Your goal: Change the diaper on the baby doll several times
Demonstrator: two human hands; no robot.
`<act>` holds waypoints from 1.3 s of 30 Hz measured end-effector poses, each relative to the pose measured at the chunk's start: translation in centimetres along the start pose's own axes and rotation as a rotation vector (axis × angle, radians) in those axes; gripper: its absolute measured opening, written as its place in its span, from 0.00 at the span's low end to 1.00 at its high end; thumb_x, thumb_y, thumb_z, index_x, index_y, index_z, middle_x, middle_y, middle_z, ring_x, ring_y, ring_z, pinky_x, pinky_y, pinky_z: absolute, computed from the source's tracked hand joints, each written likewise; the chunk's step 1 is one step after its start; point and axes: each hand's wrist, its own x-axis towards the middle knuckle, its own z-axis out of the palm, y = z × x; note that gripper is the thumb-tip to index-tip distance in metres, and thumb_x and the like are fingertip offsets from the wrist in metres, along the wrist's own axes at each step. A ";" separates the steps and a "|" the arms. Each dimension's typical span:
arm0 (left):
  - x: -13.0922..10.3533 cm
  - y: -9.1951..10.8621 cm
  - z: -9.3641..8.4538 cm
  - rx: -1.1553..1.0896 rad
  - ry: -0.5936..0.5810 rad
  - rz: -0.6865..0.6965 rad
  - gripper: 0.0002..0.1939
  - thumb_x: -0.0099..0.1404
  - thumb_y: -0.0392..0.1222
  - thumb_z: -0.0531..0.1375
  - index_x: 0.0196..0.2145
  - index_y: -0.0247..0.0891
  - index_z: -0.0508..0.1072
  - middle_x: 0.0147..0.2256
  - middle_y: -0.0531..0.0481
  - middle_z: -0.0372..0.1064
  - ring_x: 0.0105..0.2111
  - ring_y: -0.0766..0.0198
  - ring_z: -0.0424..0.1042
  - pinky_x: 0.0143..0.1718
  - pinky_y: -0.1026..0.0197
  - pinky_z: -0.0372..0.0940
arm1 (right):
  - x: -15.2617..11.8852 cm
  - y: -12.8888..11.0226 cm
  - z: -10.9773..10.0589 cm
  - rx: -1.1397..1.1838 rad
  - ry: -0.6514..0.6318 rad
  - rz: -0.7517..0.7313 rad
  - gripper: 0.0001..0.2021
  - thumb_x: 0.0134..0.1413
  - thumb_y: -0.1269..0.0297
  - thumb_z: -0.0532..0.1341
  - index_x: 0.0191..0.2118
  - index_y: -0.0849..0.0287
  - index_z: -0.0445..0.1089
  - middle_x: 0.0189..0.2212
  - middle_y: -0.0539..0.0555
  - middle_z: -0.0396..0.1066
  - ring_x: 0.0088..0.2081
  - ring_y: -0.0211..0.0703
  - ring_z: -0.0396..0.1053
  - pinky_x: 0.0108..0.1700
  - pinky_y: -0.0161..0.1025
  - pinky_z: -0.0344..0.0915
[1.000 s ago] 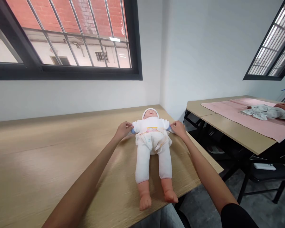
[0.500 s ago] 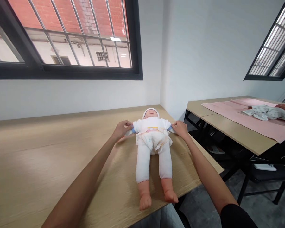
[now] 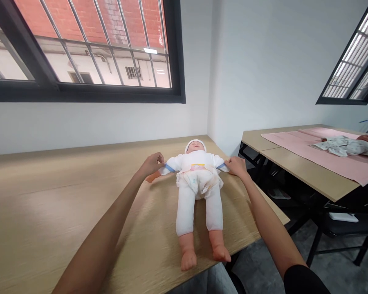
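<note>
Basically, doll (image 3: 199,194) is face up on the worktop (image 3: 64,212), near its corner, feet towards the near edge. Left hand (image 3: 153,162) and right hand (image 3: 236,165) are well apart, fingertips closed on the doll's sleeves, one each side. Exact finger contact is too small to read. Doll's hand under the left one shows partly; the other is mostly hidden by the right hand. Second doll (image 3: 345,146) lies on a pink cloth (image 3: 309,154), cut off at frame edge. Chair (image 3: 349,224) also cut off.
</note>
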 end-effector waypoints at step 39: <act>-1.2 1.3 -3.8 0.308 0.032 -0.242 0.04 0.47 0.36 0.58 0.24 0.40 0.64 0.27 0.49 0.69 0.30 0.56 0.69 0.27 0.60 0.57 | 0.7 3.6 0.1 -0.015 0.105 0.196 0.15 0.56 0.60 0.52 0.34 0.62 0.74 0.37 0.62 0.74 0.43 0.54 0.69 0.43 0.43 0.57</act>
